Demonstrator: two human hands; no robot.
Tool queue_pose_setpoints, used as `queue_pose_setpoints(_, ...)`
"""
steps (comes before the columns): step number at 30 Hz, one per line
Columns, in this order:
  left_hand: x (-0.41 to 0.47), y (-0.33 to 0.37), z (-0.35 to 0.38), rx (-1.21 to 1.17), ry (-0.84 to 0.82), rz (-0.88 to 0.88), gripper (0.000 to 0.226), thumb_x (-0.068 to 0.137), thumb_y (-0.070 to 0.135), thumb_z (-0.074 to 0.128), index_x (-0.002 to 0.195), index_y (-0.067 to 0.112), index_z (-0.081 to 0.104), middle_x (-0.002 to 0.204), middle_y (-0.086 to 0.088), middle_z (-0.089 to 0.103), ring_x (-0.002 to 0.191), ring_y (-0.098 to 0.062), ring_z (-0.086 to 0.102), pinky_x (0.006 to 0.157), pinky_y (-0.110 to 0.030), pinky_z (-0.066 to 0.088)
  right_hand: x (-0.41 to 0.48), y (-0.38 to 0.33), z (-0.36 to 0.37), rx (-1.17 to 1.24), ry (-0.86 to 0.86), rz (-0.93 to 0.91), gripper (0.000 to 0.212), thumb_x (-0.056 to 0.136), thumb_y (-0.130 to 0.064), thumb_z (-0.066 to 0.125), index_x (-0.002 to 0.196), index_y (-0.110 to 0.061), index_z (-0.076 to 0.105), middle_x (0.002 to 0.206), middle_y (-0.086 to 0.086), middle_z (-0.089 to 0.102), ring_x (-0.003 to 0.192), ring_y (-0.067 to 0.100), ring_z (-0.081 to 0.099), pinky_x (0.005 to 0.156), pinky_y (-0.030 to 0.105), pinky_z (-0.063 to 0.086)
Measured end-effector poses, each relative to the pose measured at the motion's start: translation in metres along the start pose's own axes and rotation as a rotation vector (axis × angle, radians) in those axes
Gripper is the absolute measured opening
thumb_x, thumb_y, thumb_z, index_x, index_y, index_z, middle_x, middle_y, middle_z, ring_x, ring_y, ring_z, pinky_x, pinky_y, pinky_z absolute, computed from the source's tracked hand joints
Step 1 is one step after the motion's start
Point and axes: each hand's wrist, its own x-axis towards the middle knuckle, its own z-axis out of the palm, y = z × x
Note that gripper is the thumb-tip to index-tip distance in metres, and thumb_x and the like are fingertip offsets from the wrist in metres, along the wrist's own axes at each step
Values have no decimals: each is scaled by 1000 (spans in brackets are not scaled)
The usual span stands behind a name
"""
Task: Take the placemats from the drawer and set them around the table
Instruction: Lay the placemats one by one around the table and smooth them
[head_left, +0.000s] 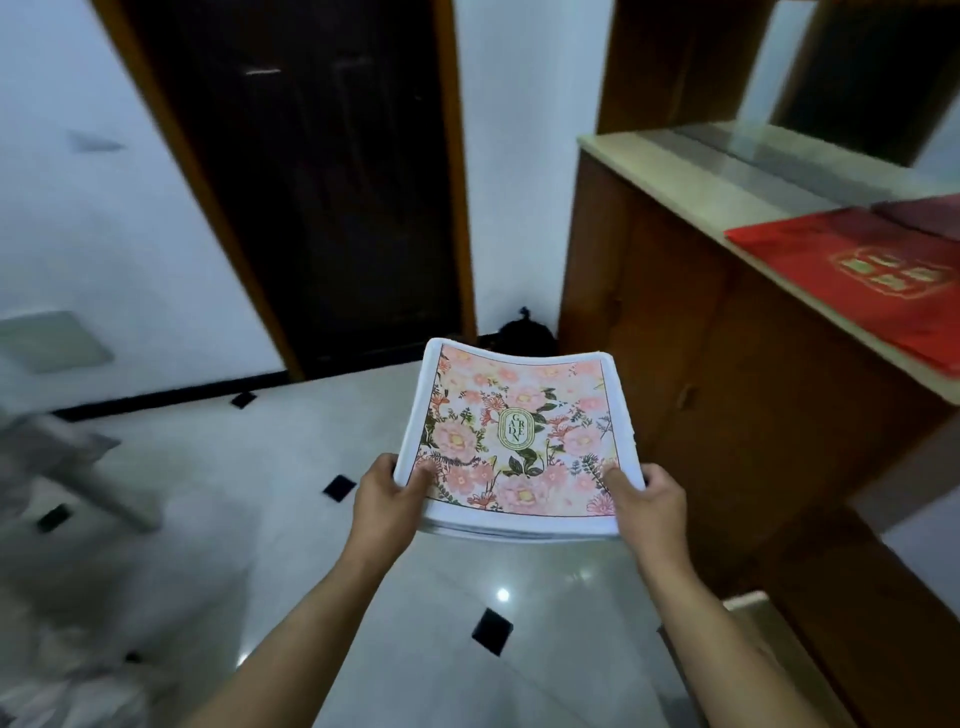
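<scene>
A stack of placemats (519, 436) with a pink floral print, a white border and a small "GARDEN" label hangs in front of me above the floor, sagging in the middle. My left hand (389, 493) grips its near left corner, thumb on top. My right hand (641, 499) grips the near right corner the same way. No table or drawer shows in this view.
A wooden cabinet (727, 374) with a pale top stands at the right, a red folder (862, 275) lying on it. A dark door (322, 197) is ahead, a black bag (524, 332) at its foot. Glossy tiled floor (260, 519) spreads below; blurred grey shapes at the left.
</scene>
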Motion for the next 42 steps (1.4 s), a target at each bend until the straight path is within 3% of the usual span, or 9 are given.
queue_pose_setpoints(6, 17, -79, -197, 3, 323, -106, 22, 88, 39, 68, 92, 19, 62, 85, 1, 71, 74, -14, 68, 60, -33, 53, -57, -59, 215, -48, -344, -143, 28, 76, -38, 71, 70, -12, 62, 63, -2, 65, 53, 16, 57, 49, 29, 42)
queue_pose_setpoints(9, 14, -108, -281, 8, 473, -135, 22, 88, 35, 69, 93, 15, 61, 83, 2, 70, 68, -3, 66, 54, -21, 50, -96, -93, 308, -36, -477, -209, 32, 73, -40, 70, 65, -11, 58, 55, -5, 56, 46, 11, 47, 47, 28, 38)
queue_pose_setpoints(13, 19, -141, -361, -17, 629, -229, 21, 87, 39, 69, 89, 20, 60, 83, 0, 71, 73, -18, 69, 60, -40, 57, -132, -128, 412, -28, -659, -272, 41, 68, -47, 67, 67, -8, 54, 54, -4, 53, 45, 11, 43, 47, 28, 36)
queue_pose_setpoints(19, 68, -176, -421, -21, 836, -309, 23, 87, 43, 68, 99, 24, 63, 87, 10, 71, 73, -2, 67, 57, -22, 50, -133, -169, 557, -56, -888, -357, 41, 69, -45, 67, 71, -5, 57, 61, 6, 60, 52, 20, 51, 50, 32, 41)
queue_pose_setpoints(22, 107, -186, -443, -46, 942, -323, 20, 86, 40, 70, 91, 22, 62, 81, 9, 70, 67, 5, 65, 49, -9, 42, -124, -193, 633, -56, -1007, -413, 39, 70, -44, 68, 72, -7, 60, 67, 12, 66, 56, 23, 56, 52, 35, 45)
queue_pose_setpoints(30, 213, -188, -490, -63, 1187, -448, 19, 87, 40, 69, 87, 24, 58, 81, 3, 69, 68, -9, 66, 51, -24, 45, -100, -281, 802, -87, -1246, -533, 43, 67, -47, 66, 67, -5, 56, 58, 3, 60, 49, 16, 49, 48, 30, 39)
queue_pose_setpoints(34, 251, -204, -518, -92, 1264, -471, 17, 88, 44, 67, 90, 29, 58, 83, 5, 70, 70, -8, 68, 55, -25, 50, -108, -305, 880, -114, -1344, -582, 32, 76, -37, 72, 69, -9, 58, 60, -2, 63, 47, 11, 52, 44, 27, 40)
queue_pose_setpoints(38, 293, -233, -560, -142, 1309, -447, 19, 88, 45, 67, 99, 29, 63, 83, 7, 74, 72, -7, 71, 58, -26, 55, -128, -321, 959, -133, -1386, -629, 28, 79, -32, 73, 65, -15, 55, 57, -4, 59, 42, -2, 52, 32, 12, 32)
queue_pose_setpoints(42, 342, -272, -617, -154, 1344, -416, 22, 88, 42, 66, 99, 24, 63, 85, 2, 73, 77, -12, 71, 60, -26, 53, -148, -337, 1046, -195, -1435, -631, 21, 80, -35, 71, 75, -15, 64, 69, -1, 69, 49, 1, 59, 39, 18, 41)
